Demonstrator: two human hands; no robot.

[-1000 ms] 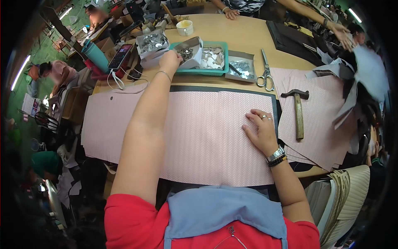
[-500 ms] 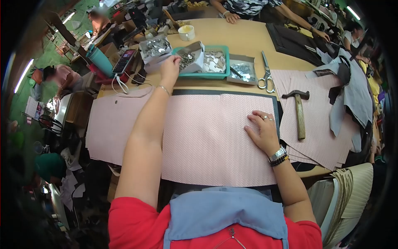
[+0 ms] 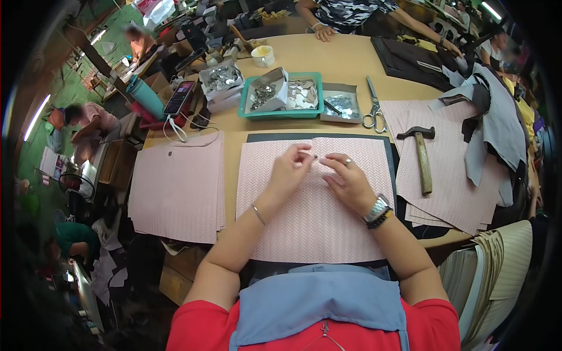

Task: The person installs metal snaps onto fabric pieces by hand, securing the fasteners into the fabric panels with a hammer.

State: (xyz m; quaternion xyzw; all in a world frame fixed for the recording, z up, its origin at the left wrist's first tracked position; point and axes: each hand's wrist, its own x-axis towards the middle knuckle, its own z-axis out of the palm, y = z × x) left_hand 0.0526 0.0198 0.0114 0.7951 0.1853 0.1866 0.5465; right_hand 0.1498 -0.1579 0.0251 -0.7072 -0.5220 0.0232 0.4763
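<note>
Desk (image 3: 345, 55): extends beyond the fingers. Sheet (image 3: 316, 228): lies flat beneath the fingers. Right hand (image 3: 351, 184): angled inward, thumb and forefinger parted. Left hand (image 3: 290, 172): angled inward, thumb and forefinger pinching the piece. Phone (image 3: 178, 98): beyond the fingers, leftward; screen text too small to read. Piece (image 3: 316, 156): dark, at the left fingertips.

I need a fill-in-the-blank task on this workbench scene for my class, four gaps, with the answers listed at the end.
1. The left hand holds a small dark piece over a sheet coloured ____.
2. The watch is on the person's ____ wrist.
3. The wooden-handled tool on the overlapping sheets is a ____.
4. Beside the shallow box lies a pair of ____.

Answers: pink; right; hammer; scissors.
</note>
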